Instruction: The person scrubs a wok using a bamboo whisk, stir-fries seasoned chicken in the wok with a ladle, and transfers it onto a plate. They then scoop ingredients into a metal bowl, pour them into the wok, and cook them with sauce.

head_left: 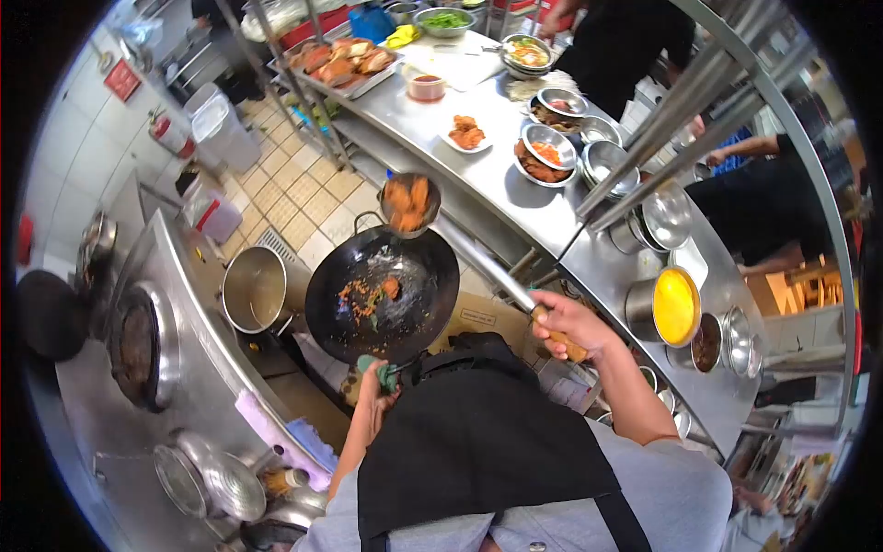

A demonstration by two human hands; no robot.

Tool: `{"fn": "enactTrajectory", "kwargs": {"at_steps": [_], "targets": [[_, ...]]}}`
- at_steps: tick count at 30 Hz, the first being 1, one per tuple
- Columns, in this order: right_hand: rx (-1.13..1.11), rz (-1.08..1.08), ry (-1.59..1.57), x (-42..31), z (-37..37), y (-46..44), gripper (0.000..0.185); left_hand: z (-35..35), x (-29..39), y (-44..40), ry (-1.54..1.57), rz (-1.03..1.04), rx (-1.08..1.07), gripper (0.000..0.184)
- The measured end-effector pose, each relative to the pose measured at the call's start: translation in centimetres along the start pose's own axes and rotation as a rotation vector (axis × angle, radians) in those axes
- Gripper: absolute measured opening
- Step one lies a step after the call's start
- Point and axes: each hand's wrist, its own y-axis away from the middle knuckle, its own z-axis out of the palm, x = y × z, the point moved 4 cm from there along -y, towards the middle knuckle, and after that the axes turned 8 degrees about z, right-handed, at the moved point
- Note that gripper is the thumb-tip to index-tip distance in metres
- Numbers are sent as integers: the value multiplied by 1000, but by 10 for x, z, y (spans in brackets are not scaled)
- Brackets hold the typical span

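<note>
My right hand (pixel 570 329) is wrapped round the wooden handle of a long metal ladle (pixel 487 267). Its round bowl holds several reddish-orange fried pieces (pixel 407 202) and hangs over the far rim of a black wok (pixel 428 290). Lower down, my left hand (pixel 368 391) grips the wok's near handle through a green cloth (pixel 379 370). Inside the wok lie one orange piece (pixel 392 287) and scattered chopped bits, green and orange. The wok is held in front of my black apron, away from the stove.
To the left is a steel stove (pixel 202 368) with a pot (pixel 253 290) beside the wok. A steel counter (pixel 487 175) runs along the right, bearing a plate of fried pieces (pixel 466 134), bowls and a pot of yellow liquid (pixel 676 308). Other people in dark clothes stand beyond it.
</note>
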Motion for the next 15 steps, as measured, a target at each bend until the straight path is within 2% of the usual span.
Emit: {"fn": "enactTrajectory", "kwargs": {"at_steps": [3, 4, 5, 6, 7, 9, 13, 15], "targets": [[174, -215, 133, -17, -10, 0, 54, -7, 2, -3, 27, 51, -16, 26], [175, -224, 131, -22, -10, -7, 54, -6, 2, -2, 48, 31, -43, 26], [302, -281, 253, -30, -13, -18, 55, 0, 4, 5, 71, 9, -70, 26], [427, -336, 376, -38, -17, -28, 56, 3, 7, 12, 68, 45, 5, 25], [427, -338, 375, -44, -21, -39, 56, 0, 5, 7, 68, 48, 4, 25], [404, -341, 229, -56, -33, -62, 56, -2, -1, -10, 199, -109, -46, 22], [429, -352, 147, -59, -38, -87, 55, 2, 1, -10, 146, -64, 9, 21], [508, -370, 172, -66, -41, -88, 56, 9, 7, 4, 112, -14, 49, 21]]}}
